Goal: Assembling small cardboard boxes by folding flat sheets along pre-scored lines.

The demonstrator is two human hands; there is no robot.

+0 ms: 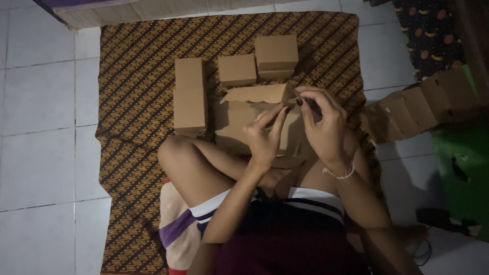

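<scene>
**Two hands on one half-folded box**

Two hands meet over a brown cardboard box [254,119] that is only part folded and lies on the person's lap and crossed legs, just past the knees. The left hand [265,135] rests on the box's face, fingers straight and fairly wide, thumb up toward the raised flap; whether it grips or only presses cannot be told. The right hand [321,125] sits just to the right, its fingertips [300,99] pinched narrow on the corner where the scalloped flap [260,94] ends. That flap runs left to right, so its long axis lies across the body, and the right hand is the nearer one to its free end. The box stands open toward the camera; nothing shows inside it.

Beyond, on the patterned mat [132,76], four closed boxes stand: a tall pair [189,97] at left, one behind the other and touching, a small box [237,70] in the middle, and a stacked box [276,55] to its right. Farther right, off the mat on the tiled floor [35,127], a row of unfolded blanks [412,107] leans in a fan. What the closed boxes hold is hidden.
</scene>
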